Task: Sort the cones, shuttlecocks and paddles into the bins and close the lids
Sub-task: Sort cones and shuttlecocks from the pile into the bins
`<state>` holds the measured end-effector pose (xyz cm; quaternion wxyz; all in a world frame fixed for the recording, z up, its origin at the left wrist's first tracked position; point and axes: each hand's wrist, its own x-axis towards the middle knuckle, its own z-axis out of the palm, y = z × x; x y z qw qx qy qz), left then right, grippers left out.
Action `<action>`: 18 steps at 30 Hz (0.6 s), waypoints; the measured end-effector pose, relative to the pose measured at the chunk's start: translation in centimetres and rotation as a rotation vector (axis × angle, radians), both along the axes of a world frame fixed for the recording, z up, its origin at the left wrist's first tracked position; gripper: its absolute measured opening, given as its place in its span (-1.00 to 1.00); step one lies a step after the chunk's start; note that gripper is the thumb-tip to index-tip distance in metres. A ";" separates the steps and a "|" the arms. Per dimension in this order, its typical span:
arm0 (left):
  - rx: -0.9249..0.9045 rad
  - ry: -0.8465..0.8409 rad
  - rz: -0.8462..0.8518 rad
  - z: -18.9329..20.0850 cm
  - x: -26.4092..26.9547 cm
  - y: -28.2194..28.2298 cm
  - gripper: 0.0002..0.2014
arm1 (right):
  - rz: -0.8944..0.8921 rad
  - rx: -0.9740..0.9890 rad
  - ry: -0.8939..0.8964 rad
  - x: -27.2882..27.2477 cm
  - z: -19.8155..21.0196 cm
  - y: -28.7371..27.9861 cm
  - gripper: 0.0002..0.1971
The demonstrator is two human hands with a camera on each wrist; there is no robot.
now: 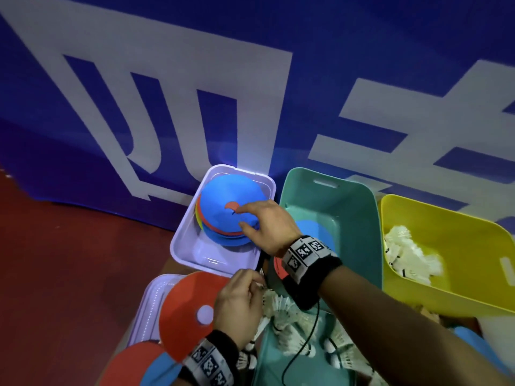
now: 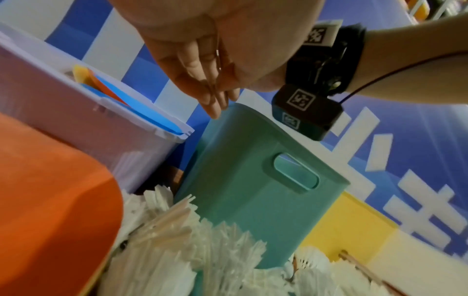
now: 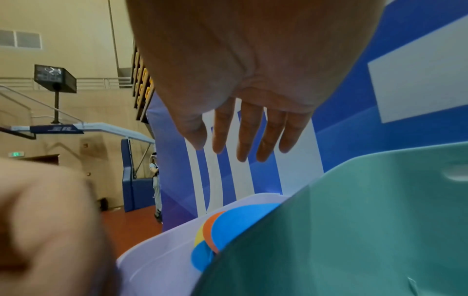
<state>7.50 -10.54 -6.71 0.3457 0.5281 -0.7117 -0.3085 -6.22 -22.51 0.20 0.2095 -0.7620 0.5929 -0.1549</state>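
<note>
With your right hand (image 1: 271, 224), fingers spread and empty, over the cone stack (image 1: 228, 215), square it flat in the white bin (image 1: 184, 246); left hand (image 1: 239, 305) pinches shuttlecocks (image 1: 281, 305).

Lavender bin (image 1: 181, 246): largely filled by stacked disc cones (image 1: 223, 201); bare floor is left at its near end.
Teal bin (image 1: 359, 207): open-topped, crossed by the right hand (image 1: 271, 224).
Yellow bin (image 1: 446, 218): open-topped; shuttlecocks (image 1: 409, 254) are heaped inside.
Behind: passage is blocked by a blue banner (image 1: 250, 37).
</note>
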 end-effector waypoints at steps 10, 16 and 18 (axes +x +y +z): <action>0.035 -0.187 -0.063 -1.7 0.4 2.1 -0.84 | -0.086 -0.051 -0.199 -4.8 1.0 13.5 -0.73; 0.220 -0.364 -0.210 -3.5 -0.4 4.8 -0.72 | -0.300 0.097 -0.121 -8.7 -4.1 22.4 -0.70; 0.215 -0.481 -0.270 -4.6 -1.0 5.6 -0.66 | -0.379 0.174 -0.089 -10.0 -6.4 24.6 -0.65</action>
